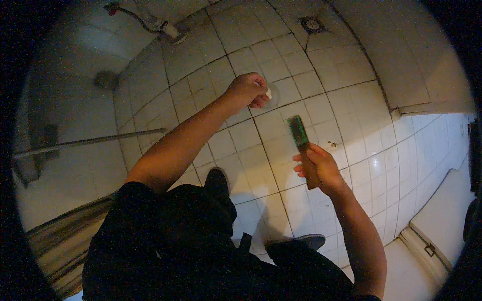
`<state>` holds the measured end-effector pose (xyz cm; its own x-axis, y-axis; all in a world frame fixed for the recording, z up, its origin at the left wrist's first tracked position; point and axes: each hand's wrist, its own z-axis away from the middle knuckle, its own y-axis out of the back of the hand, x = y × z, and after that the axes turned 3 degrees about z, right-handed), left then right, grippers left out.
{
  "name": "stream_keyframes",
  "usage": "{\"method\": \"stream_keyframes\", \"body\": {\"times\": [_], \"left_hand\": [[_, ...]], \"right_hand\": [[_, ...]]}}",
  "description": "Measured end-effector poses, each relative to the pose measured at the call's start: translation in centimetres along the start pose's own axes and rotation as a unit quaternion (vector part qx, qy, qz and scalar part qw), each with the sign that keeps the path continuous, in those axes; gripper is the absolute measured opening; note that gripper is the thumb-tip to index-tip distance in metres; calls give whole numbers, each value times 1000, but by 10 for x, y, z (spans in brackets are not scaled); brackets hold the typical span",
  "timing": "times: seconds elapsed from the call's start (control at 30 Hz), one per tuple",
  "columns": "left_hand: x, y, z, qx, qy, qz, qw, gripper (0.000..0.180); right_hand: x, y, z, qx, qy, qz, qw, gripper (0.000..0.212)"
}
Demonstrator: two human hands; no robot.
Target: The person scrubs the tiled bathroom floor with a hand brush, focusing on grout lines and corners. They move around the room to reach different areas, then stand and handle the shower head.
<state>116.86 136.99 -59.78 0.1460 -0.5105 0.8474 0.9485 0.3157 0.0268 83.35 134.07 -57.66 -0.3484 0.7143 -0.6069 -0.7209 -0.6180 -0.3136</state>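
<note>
In my right hand (324,165) is a scrub brush (300,134) with a brown handle and green-edged bristles. The fingers wrap round the handle, and the bristle end points up and away, over the tiles. My left hand (249,91) is closed, farther out and to the left. It grips a pale, see-through round thing (274,96) at its right side; the fingers cover much of it, and I cannot make out its kind. A small white part shows beside the fingertips. The two hands are apart.
White floor tiles (241,135) with dark joints lie below. A round drain (311,24) sits at the far right, a pipe fitting (169,31) at the far left. A rail (90,143) runs along the left. Small dark bits (332,144) lie right of the brush. My shoes (217,181) stand below.
</note>
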Motion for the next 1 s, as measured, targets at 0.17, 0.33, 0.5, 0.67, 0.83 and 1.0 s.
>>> {"method": "stream_keyframes", "body": {"times": [0.17,0.33,0.5,0.67,0.83,1.0], "left_hand": [[-4,-1,4,28,-83,-109,990,12],[-9,8,-5,42,-153,-176,972,14],[-15,17,-17,17,-165,-169,972,13],[-15,18,-21,6,-130,-152,980,14],[-19,24,-21,-26,-146,-106,983,15],[-13,23,-20,-23,-126,-177,976,5]], "right_hand": [[0,-31,-25,-56,16,-38,998,42],[0,-38,-41,-53,31,-36,997,39],[-5,-44,-51,-37,70,-18,997,41],[-9,-48,-58,-39,78,-3,996,41],[-10,-52,-67,-43,63,-37,996,39],[-9,-50,-74,-48,69,-53,995,39]]}}
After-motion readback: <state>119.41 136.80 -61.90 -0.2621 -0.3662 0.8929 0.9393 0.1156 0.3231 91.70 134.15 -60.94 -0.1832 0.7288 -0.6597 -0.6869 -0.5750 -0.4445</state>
